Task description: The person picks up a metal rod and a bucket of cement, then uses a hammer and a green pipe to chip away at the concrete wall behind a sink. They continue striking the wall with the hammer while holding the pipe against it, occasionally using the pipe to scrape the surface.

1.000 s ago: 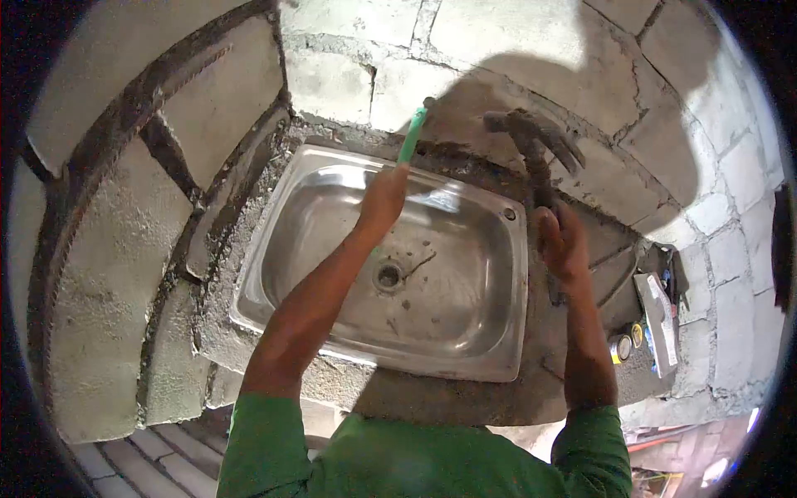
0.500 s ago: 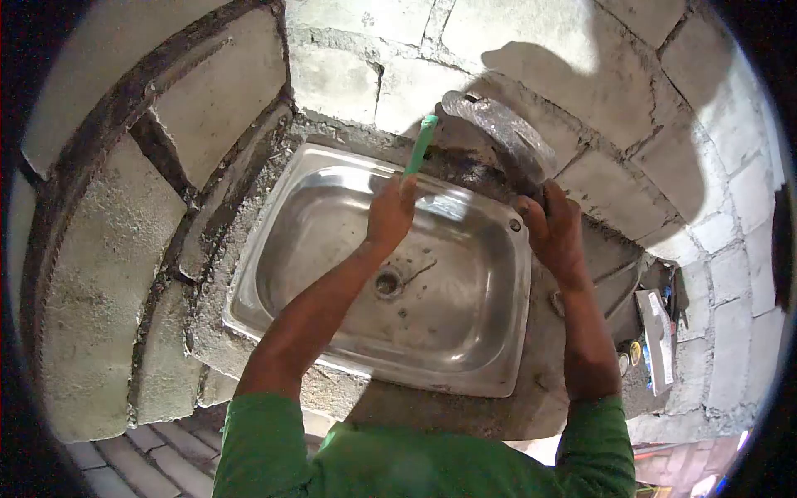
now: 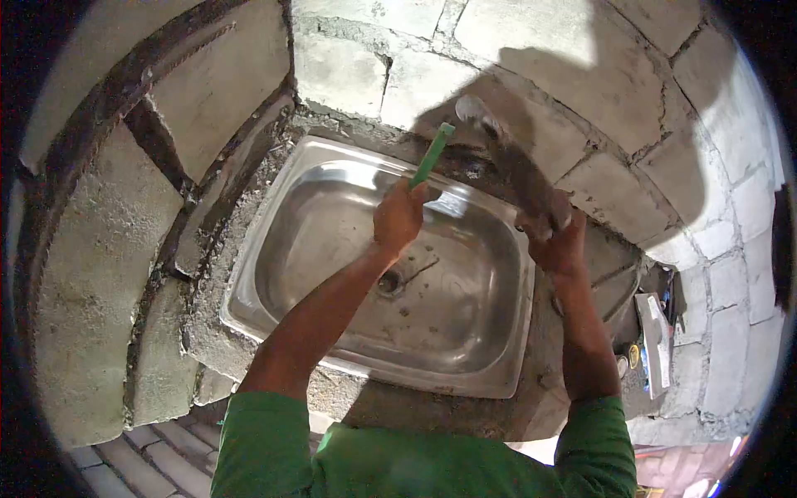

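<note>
My left hand [image 3: 398,216] is closed around a green chisel-like rod [image 3: 430,158], over the far part of the steel sink [image 3: 378,388]. The rod slants up and away, its squared end uppermost; its other end is hidden by the hand. In my right hand [image 3: 558,241], at the sink's far right corner, is a hammer [image 3: 523,174], smeared by motion. The hammer's pale metal end lies just right of the rod's top in this view. Dark, rough mortar [image 3: 473,166] shows behind the sink's far rim.
Block walls [image 3: 340,79] rise behind and to the left of the sink. On the right, a white flat-bladed tool [image 3: 654,340] leans among small items near the wall. The rough concrete counter [image 3: 473,415] borders the sink in front.
The hammer has swung from a wide blurred arc to a position nearer the rod's top. My left hand and the rod have shifted slightly right; my right wrist has turned.
</note>
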